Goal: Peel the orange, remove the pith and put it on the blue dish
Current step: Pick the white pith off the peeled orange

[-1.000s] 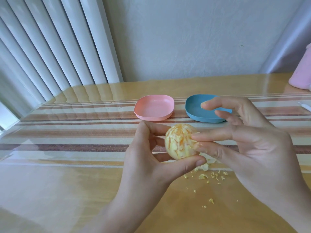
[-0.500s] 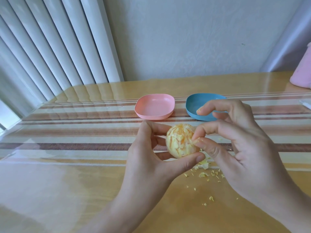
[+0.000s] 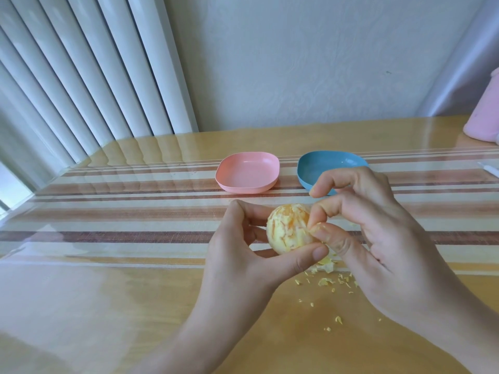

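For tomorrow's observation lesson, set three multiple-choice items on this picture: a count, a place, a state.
1. How many dishes stand on the table? A three B one C two
2. Where is the orange? A on the table B in the left hand C in a dish
3. The orange is: A peeled, with pith left B unpeeled C split into segments
Answers: 1 C, a pink dish and a blue dish stand there. 2 B, that hand grips it. 3 A, the right hand pinches pale pith.
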A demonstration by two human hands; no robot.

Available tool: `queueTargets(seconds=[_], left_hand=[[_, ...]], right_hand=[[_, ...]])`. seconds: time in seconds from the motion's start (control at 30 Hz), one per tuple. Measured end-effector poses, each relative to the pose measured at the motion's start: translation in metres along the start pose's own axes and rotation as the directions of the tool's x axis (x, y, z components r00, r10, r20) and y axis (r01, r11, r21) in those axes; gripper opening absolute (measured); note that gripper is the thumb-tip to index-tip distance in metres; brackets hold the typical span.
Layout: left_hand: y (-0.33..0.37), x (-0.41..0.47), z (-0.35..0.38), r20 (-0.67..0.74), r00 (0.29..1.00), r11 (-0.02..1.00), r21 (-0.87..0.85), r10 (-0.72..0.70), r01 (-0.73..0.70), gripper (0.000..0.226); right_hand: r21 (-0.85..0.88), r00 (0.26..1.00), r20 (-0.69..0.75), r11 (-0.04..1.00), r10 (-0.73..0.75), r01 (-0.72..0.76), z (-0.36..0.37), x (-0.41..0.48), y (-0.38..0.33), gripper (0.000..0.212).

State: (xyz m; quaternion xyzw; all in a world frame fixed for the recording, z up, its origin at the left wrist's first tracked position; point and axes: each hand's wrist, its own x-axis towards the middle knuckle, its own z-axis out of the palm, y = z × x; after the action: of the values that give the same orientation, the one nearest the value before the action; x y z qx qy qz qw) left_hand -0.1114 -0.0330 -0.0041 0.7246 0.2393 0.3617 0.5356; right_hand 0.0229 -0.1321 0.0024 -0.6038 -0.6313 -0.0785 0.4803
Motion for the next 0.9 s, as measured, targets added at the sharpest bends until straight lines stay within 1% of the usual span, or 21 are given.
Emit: queueTargets(seconds=[0.07, 0.13, 0.3, 0.37, 0.47, 0.53, 0.63, 0.7, 0.8, 0.87, 0.9], left_hand=[[-0.0004, 0.0009, 0.0004, 0.014, 1.0, 0.999, -0.043, -0.026, 0.026, 0.064], [-0.0005, 0.0018, 0.0002, 0.03, 0.999, 0.997, -0.064, -0.04, 0.041, 0.067], [0.0008, 0.0029, -0.0024, 0.062, 0.997, 0.993, -0.103, -0.05, 0.056, 0.069], [0.0007, 0.0034, -0.0028, 0.085, 0.995, 0.99, -0.126, -0.055, 0.065, 0.068], [-0.0004, 0.0045, -0.0039, 0.152, 0.985, 0.979, -0.174, -0.078, 0.105, 0.069], [-0.0013, 0.0053, -0.0052, 0.177, 0.98, 0.975, -0.187, -0.089, 0.123, 0.07], [-0.0023, 0.0059, -0.0067, 0.186, 0.978, 0.974, -0.187, -0.095, 0.13, 0.07], [-0.0039, 0.0059, -0.0068, 0.183, 0.978, 0.973, -0.187, -0.102, 0.137, 0.074], [-0.0055, 0.0054, -0.0059, 0.175, 0.975, 0.965, -0.2, -0.134, 0.168, 0.087], [-0.0068, 0.0054, -0.0056, 0.166, 0.974, 0.963, -0.194, -0.153, 0.185, 0.087], [-0.0071, 0.0055, -0.0054, 0.164, 0.973, 0.962, -0.189, -0.165, 0.195, 0.082]], right_hand=[[-0.006, 1.0, 0.014, 1.0, 0.003, -0.003, 0.0001, 0.0001, -0.0001, 0.018], [0.024, 1.0, 0.02, 1.0, 0.017, -0.017, 0.0003, 0.0002, -0.0005, 0.016], [0.272, 0.996, -0.003, 0.958, 0.091, -0.087, -0.0031, 0.0006, -0.0002, 0.006], [0.331, 0.995, -0.01, 0.94, 0.094, -0.086, -0.0029, 0.001, 0.002, 0.013], [0.379, 0.996, -0.001, 0.922, 0.09, -0.083, -0.0018, 0.0018, 0.0056, 0.029], [0.378, 0.994, 0.018, 0.92, 0.105, -0.104, -0.0031, 0.0022, 0.0067, 0.035], [0.3, 0.993, 0.045, 0.947, 0.106, -0.114, -0.0056, 0.0028, 0.0057, 0.035], [0.27, 0.996, 0.032, 0.958, 0.088, -0.093, -0.0059, 0.0027, 0.0051, 0.029], [0.248, 0.997, -0.016, 0.966, 0.074, -0.068, -0.0055, 0.0018, 0.0038, 0.021], [0.232, 0.996, -0.038, 0.971, 0.075, -0.064, -0.0045, 0.0016, 0.0024, 0.015], [0.208, 0.996, -0.049, 0.976, 0.068, -0.057, -0.0041, 0.0017, 0.0018, 0.011]])
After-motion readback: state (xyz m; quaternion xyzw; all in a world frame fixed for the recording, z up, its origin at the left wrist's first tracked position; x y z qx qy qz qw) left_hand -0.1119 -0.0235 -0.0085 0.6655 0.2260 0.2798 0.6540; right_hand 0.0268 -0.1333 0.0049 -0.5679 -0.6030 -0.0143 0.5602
